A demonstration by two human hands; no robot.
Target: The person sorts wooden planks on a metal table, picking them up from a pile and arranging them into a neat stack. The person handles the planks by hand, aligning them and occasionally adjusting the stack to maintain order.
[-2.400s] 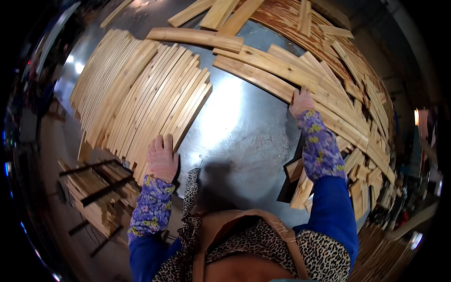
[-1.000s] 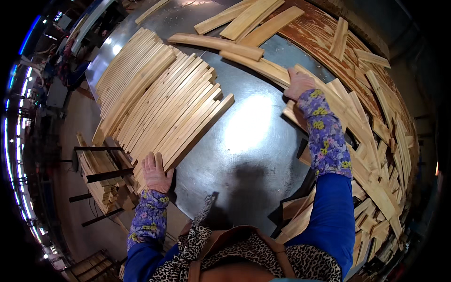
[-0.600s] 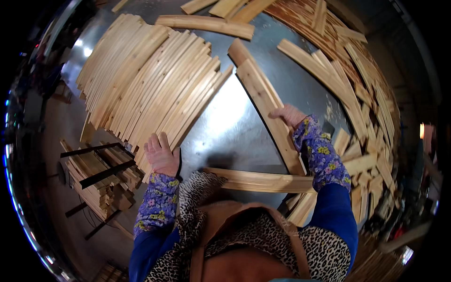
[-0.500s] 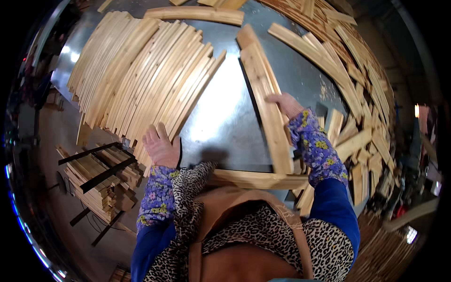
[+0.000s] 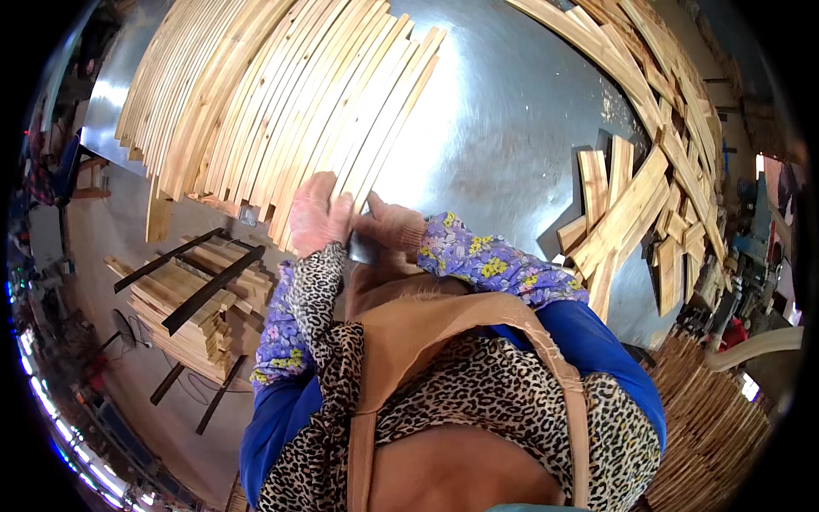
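A long row of pale wooden boards [image 5: 281,111] stands on edge, side by side, on the metal-topped table [image 5: 503,136]. At the row's near right end, my left hand [image 5: 320,213] is closed over the ends of the last boards, its thumb toward my right hand. My right hand [image 5: 392,224] reaches across from the right, and its bent fingers press on the near end of the outermost wooden board [image 5: 397,124]. The two hands almost meet there. Part of the right fingers is hidden behind the left hand and the board end.
A heap of loose boards and offcuts [image 5: 623,213] lies along the table's right side. Below the table's left edge, more boards [image 5: 183,324] are stacked on the floor, with dark bars [image 5: 213,290] beside them. Bundled thin sticks [image 5: 708,418] lie at the lower right.
My right hand has moved left from the boards in mid-table to the row's end. Those boards and the one along the front edge no longer lie there. The left hand has closed on the row.
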